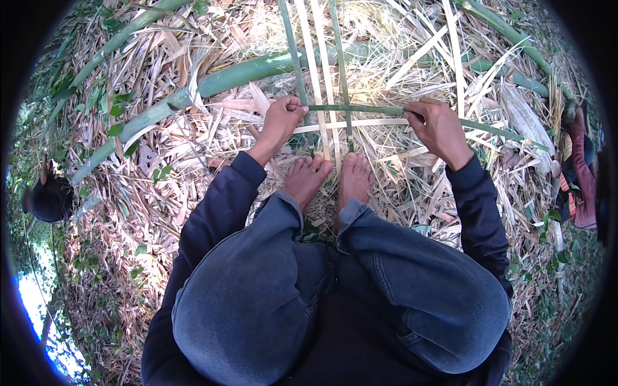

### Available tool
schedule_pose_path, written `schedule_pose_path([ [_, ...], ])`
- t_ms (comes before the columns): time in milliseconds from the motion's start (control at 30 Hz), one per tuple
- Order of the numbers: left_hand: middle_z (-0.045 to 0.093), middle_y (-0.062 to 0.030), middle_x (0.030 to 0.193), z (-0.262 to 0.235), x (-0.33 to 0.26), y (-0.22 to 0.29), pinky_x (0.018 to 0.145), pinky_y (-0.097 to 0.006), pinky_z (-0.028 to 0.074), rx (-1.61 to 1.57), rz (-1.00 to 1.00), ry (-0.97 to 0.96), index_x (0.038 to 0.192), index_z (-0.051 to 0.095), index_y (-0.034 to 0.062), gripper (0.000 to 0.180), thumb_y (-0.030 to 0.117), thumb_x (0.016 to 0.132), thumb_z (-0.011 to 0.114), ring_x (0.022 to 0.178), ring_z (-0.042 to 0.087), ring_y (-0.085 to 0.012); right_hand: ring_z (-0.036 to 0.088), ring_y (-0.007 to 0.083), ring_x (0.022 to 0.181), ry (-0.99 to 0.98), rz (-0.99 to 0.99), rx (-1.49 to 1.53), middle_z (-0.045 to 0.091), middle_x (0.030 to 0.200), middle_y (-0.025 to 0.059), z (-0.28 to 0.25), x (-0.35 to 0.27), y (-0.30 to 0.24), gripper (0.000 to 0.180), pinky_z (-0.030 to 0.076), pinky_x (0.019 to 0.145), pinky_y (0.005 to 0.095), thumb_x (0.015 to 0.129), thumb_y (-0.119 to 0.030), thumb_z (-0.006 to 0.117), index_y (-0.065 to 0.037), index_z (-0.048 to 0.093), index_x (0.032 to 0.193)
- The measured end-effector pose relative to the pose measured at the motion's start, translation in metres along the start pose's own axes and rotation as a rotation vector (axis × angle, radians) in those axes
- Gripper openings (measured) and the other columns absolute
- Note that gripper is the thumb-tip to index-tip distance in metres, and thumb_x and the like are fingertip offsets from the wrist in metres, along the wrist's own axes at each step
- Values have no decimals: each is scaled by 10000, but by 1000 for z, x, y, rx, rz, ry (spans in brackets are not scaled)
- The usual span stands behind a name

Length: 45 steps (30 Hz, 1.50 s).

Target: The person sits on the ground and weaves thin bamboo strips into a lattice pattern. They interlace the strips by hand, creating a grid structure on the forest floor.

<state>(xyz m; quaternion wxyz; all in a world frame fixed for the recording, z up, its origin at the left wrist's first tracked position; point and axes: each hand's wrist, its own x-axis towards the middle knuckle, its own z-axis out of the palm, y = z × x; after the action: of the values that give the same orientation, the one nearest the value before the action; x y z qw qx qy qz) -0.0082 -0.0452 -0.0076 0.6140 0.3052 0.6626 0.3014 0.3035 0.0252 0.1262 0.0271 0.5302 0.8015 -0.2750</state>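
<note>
Just past 12 o'clock from the bare feet (354,182), a green strip (376,109) crosses lengthwise strips (312,61). The left hand (281,123), at 11 o'clock, and right hand (441,127), at 2 o'clock, pinch it between closed fingers.

Bamboo and cloth
Strip (360,109) at 1 o'clock: smooth bamboo; pale strips (313,71) at 12: matt wood; pole (248,71) at 11: smooth, faint sheen; litter (164,145) at 10: papery, rough; jeans (244,302) at 6: matt denim; sleeves (215,202) at 9 and 3: smooth, faintly glossy cloth
</note>
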Motion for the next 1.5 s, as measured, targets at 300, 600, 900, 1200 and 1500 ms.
schedule_pose_path([
  [300,607,0,747,-1,0,-2,614,-227,451,-18,-3,-19,932,614,-1,89,53,897,677,656,544,-73,667,337,810,71,-64,-65,690,877,132,-4,0,-9,165,524,749,431,881,-152,642,-56,742,970],
  [600,619,-8,768,-2,0,-3,635,-230,455,-21,-2,1,978,623,-10,128,77,901,677,680,555,-78,665,332,787,110,-124,-69,686,838,123,7,8,-3,156,526,725,430,876,-157,651,-63,744,958],
  [900,639,-24,770,-6,-2,-7,634,-253,464,133,61,55,1002,653,-6,142,100,908,657,683,571,-88,669,332,793,16,-46,21,704,868,137,9,19,5,177,531,734,422,876,-173,666,-66,750,990],
  [1200,651,-42,767,-8,1,-16,651,-278,482,138,94,60,1006,658,-13,157,111,910,653,678,585,-114,671,328,804,37,-75,71,709,902,132,15,19,14,165,531,739,418,875,-174,666,-57,744,961],
  [1500,654,-50,768,-9,0,-15,642,-282,475,177,104,59,995,666,-16,156,111,905,659,674,580,-117,663,338,797,-27,-33,169,703,906,156,33,25,38,201,520,734,418,895,-200,655,-53,737,1004],
])
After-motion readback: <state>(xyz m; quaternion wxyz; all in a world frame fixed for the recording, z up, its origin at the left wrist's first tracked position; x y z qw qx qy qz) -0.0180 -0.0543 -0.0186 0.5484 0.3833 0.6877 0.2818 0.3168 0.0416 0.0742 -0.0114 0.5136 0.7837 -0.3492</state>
